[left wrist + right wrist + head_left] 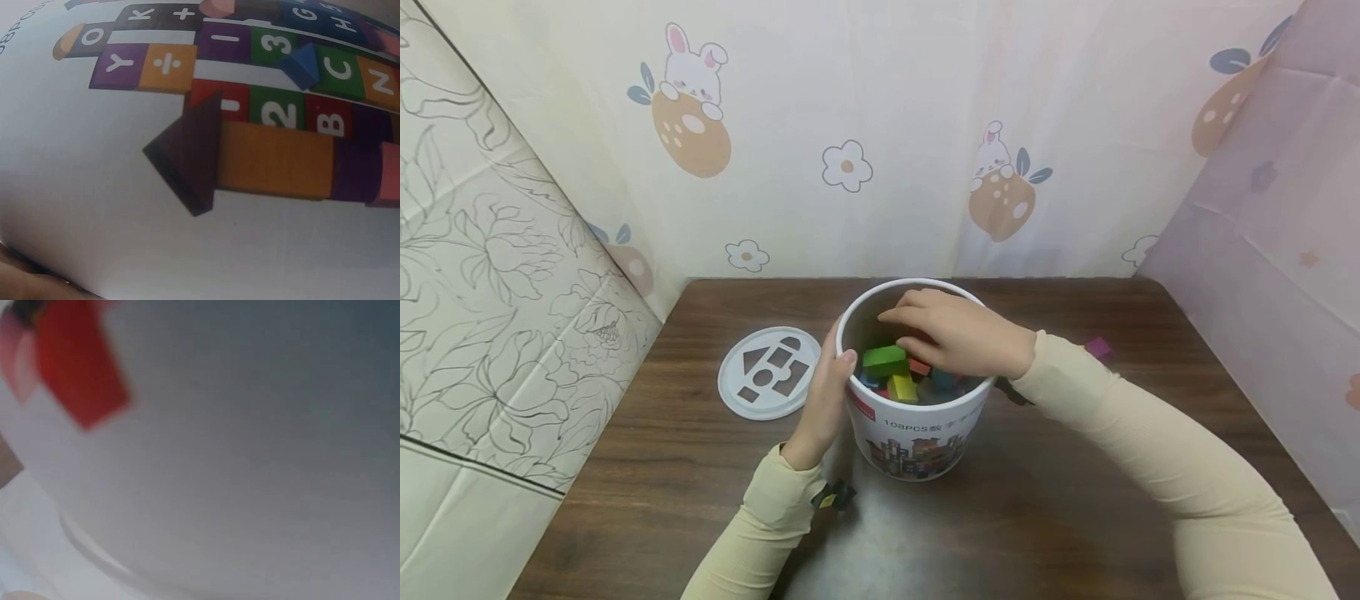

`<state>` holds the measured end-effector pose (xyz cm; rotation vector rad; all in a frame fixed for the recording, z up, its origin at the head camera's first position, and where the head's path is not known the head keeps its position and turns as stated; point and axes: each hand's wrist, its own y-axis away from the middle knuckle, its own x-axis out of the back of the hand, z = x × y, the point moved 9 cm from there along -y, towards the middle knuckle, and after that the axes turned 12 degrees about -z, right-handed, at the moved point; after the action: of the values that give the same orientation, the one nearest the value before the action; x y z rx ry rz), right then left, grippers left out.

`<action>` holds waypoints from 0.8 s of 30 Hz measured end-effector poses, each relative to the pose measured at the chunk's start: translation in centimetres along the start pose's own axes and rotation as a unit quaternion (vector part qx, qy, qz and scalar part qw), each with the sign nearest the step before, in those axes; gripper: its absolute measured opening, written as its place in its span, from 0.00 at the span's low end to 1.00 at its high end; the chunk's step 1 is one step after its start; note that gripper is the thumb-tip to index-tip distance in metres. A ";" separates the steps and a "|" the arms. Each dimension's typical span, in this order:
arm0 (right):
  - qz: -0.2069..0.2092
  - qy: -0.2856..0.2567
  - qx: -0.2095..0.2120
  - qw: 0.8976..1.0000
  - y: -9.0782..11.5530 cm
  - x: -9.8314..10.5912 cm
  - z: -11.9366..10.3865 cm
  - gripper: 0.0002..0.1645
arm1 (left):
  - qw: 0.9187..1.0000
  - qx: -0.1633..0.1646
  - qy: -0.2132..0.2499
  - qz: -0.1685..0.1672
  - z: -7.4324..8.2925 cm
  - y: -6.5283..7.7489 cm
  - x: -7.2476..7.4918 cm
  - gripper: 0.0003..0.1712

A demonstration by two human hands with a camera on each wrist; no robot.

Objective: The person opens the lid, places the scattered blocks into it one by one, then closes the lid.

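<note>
Your left hand (822, 398) grips the bucket (868, 425) by its rim; your right hand (958, 329) hangs over the blocks (885, 362) inside, thumb and forefinger apart. Likely picking out a block; your next move seems to call for a pinch.

a draped nook, though whether in a home or a studio cannot be told. a cartoon-rabbit curtain (917, 208) backs the brown wood-grain table (1037, 500), with a line-drawn floral sheet (512, 233) along the left side.
</note>
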<state>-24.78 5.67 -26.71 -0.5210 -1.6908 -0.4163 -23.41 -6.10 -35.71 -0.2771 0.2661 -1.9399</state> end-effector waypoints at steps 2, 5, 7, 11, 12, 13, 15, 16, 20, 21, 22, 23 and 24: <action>-0.002 -0.019 -0.010 1.000 0.4 0.2 0.4 0.24 | 1.000 0.003 0.002 -0.002 0.0 0.0 -0.1 0.35; 0.007 -0.048 -0.021 0.999 1.2 0.7 0.9 0.25 | 1.000 0.008 0.009 -0.004 0.0 -0.1 -0.2 0.33; 0.031 -0.058 -0.022 0.998 2.0 1.3 1.4 0.25 | 1.000 0.012 0.010 -0.001 -0.1 -0.1 -0.2 0.33; 0.116 -0.060 -0.018 0.991 4.2 2.9 2.8 0.24 | 1.000 0.017 0.006 0.009 -0.2 0.0 -0.1 0.34; 0.137 -0.060 -0.021 0.989 4.9 3.3 3.4 0.24 | 1.000 0.017 0.004 0.010 -0.2 0.0 0.0 0.35; 0.156 -0.060 -0.027 0.986 5.6 3.6 4.0 0.24 | 1.000 0.015 0.006 0.009 -0.1 0.0 0.0 0.35; 0.182 -0.063 -0.048 0.980 7.0 3.9 5.6 0.25 | 1.000 0.012 0.007 0.010 -0.1 0.0 0.0 0.35; 0.190 -0.066 -0.062 0.978 7.7 4.0 6.4 0.26 | 1.000 0.011 0.008 0.009 -0.1 0.0 0.0 0.35; 0.200 -0.083 -0.135 0.967 10.7 3.4 9.8 0.25 | 1.000 0.008 0.008 0.009 -0.1 0.0 0.0 0.35; 0.201 -0.088 -0.152 0.964 11.5 3.1 10.7 0.24 | 1.000 0.006 0.010 0.007 -0.1 0.0 -0.1 0.35; 0.201 -0.094 -0.167 0.961 12.2 2.8 11.4 0.24 | 1.000 0.005 0.010 0.006 -0.1 0.0 -0.1 0.35; 0.202 -0.100 -0.182 0.957 13.0 2.5 12.3 0.24 | 1.000 0.003 0.012 0.005 -0.1 -0.1 -0.1 0.35; 0.202 -0.100 -0.198 0.954 13.8 2.1 13.2 0.23 | 1.000 0.001 0.013 0.003 0.0 -0.1 -0.2 0.34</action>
<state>-28.23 24.57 -27.21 -1.2159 -1.6403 -0.4129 -23.46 -5.90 -35.73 -0.2493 0.2825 -1.9398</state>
